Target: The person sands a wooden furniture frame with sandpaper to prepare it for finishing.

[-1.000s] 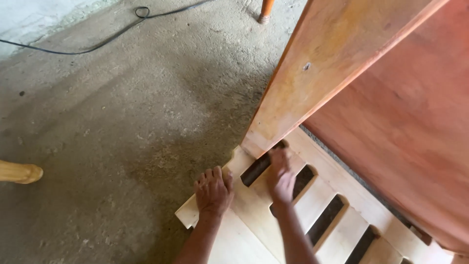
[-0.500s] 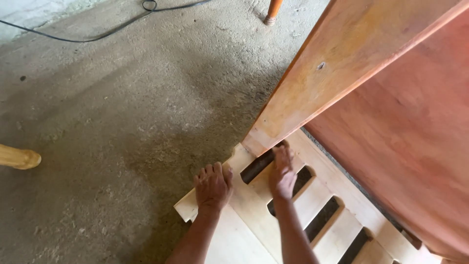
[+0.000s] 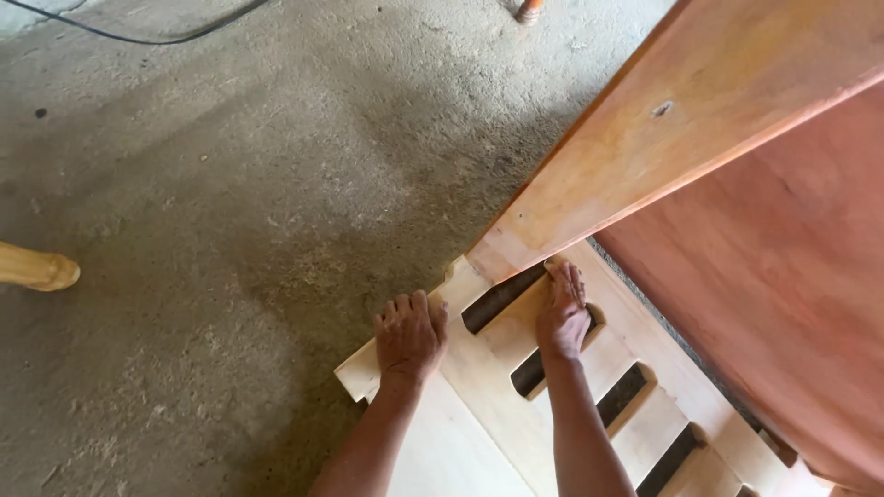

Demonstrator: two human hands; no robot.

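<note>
While both hands press flat, the pale slatted wooden panel (image 3: 516,387) lies on the rough grey concrete floor (image 3: 230,202), its dark slots running toward the lower right. The left hand (image 3: 410,336) rests palm-down, fingers spread and grasping nothing, on the panel's end rail; the right hand (image 3: 562,313), also flat, touches a slat just under the slanting orange-brown wooden board (image 3: 681,138). A black cable (image 3: 138,37) crosses the far floor, and a turned pale wooden leg (image 3: 37,269) pokes in from the left.
</note>
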